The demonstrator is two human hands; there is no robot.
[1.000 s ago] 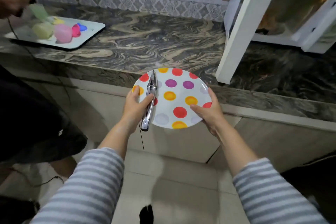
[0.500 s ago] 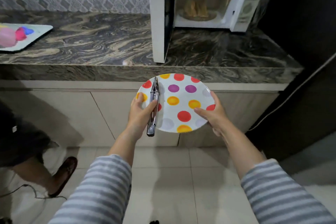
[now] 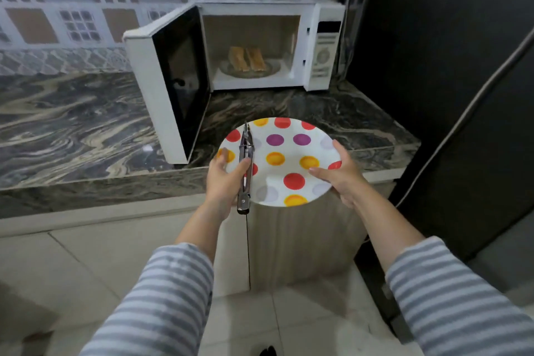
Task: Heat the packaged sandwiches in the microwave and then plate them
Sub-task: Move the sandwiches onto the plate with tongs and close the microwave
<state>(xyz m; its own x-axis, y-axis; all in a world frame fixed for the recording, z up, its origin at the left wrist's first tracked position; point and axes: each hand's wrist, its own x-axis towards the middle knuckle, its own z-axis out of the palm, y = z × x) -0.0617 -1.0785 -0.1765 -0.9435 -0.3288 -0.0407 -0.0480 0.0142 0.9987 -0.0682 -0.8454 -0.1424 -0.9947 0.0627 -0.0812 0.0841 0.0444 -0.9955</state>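
I hold a white plate with coloured dots (image 3: 289, 164) in front of the counter edge, below the microwave (image 3: 260, 46). My left hand (image 3: 224, 182) grips the plate's left rim, its thumb pressing metal tongs (image 3: 245, 167) flat against the plate. My right hand (image 3: 336, 173) holds the right rim, thumb on top. The microwave door (image 3: 170, 81) stands swung open to the left. Inside, two toasted sandwiches (image 3: 247, 58) stand on the glass turntable (image 3: 273, 68).
The marbled stone counter (image 3: 72, 130) runs left of the microwave. A dark tall appliance (image 3: 462, 66) with a cable stands close on the right. Cabinet fronts and pale floor tiles (image 3: 86, 269) lie below.
The view has swung right, bringing the microwave square in front. The plate and both hands have come nearer the counter edge; the grips are unchanged. The tray at left has left the view.
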